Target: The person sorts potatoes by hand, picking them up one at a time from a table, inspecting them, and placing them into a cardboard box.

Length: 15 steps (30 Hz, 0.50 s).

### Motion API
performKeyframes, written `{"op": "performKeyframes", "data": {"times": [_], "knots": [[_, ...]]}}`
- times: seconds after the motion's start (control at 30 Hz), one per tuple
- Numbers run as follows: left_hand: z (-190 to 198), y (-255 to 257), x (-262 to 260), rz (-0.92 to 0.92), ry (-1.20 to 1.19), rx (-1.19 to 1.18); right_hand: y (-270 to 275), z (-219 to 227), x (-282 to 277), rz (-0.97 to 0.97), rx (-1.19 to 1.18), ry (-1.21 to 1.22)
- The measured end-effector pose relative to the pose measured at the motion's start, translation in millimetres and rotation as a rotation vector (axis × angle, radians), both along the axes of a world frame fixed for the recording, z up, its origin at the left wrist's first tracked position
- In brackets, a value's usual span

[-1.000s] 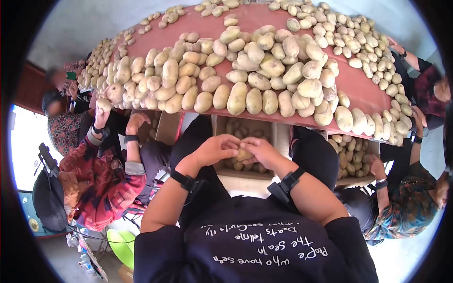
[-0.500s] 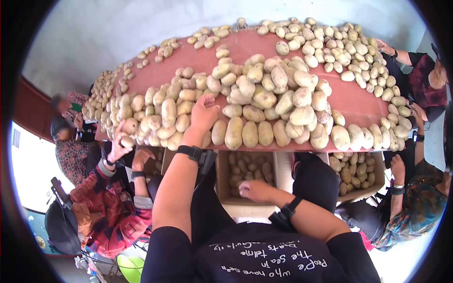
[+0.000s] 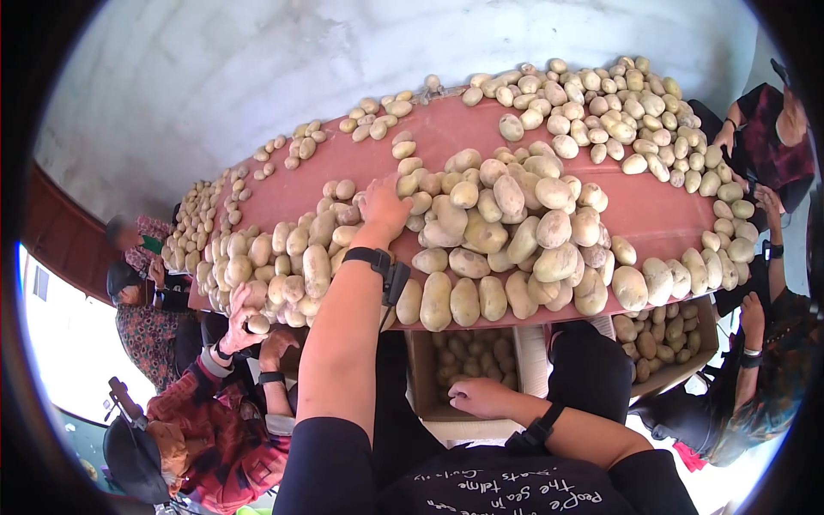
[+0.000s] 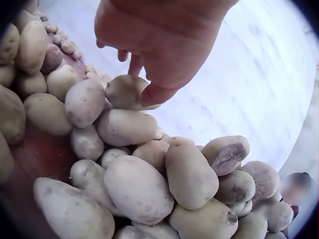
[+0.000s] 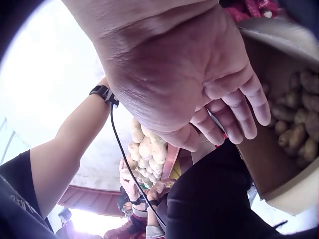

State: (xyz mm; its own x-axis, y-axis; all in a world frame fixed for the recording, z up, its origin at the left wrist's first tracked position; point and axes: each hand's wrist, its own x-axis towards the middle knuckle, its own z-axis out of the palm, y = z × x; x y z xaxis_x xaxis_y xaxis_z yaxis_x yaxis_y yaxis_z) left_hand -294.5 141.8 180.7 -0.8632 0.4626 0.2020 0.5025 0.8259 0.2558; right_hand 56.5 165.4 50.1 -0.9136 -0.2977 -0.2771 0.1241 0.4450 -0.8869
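My left hand [image 3: 384, 206] reaches over the red table [image 3: 287, 197] to the left side of a big heap of potatoes [image 3: 485, 232]. In the left wrist view, its thumb and fingers close around a pale potato [image 4: 123, 92] on top of other potatoes. My right hand [image 3: 481, 397] hangs relaxed above the front of a cardboard box [image 3: 420, 373] of potatoes between my legs. The right wrist view shows its palm [image 5: 174, 74] bare and its fingers loosely extended, holding nothing.
A row of potatoes [image 3: 464, 299] lines the table's near edge. Another box [image 3: 682, 373] of potatoes stands at the right. On the left, a person in a red patterned sleeve [image 3: 184, 403] holds a small potato [image 3: 257, 324]. More people sit at both ends.
Both hands were together on a potato over the box. That potato is gone from them; my left hand has moved up and forward to the heap, while the right has stayed near the box.
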Motion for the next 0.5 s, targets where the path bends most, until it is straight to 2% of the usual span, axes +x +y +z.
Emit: {"op": "performKeyframes", "data": {"times": [0.07, 0.2, 0.23, 0.33, 0.37, 0.47, 0.5], "knots": [[-9, -2, -9, -0.028, 0.013, 0.06, 1, 2, -1, -0.01, -0.017, -0.005], [17, -7, 2, -0.022, -0.023, -0.012, -3, -9, -3, 0.005, 0.02, 0.012], [12, -13, -2, -0.022, 0.005, 0.057, -3, -7, -4, -0.01, 0.006, -0.009], [2, -37, -9, 0.006, -0.218, 0.413, -2, 3, -3, -0.027, -0.039, -0.045], [-14, -51, -18, -0.032, -0.229, 0.492, 0, 9, -4, -0.03, -0.058, -0.037], [6, -77, 38, -0.068, -0.824, 1.136, 3, 18, -8, -0.042, -0.118, -0.049], [16, -85, 65, -0.122, -0.885, 1.157, 5, 22, -11, -0.055, -0.149, -0.08]]}}
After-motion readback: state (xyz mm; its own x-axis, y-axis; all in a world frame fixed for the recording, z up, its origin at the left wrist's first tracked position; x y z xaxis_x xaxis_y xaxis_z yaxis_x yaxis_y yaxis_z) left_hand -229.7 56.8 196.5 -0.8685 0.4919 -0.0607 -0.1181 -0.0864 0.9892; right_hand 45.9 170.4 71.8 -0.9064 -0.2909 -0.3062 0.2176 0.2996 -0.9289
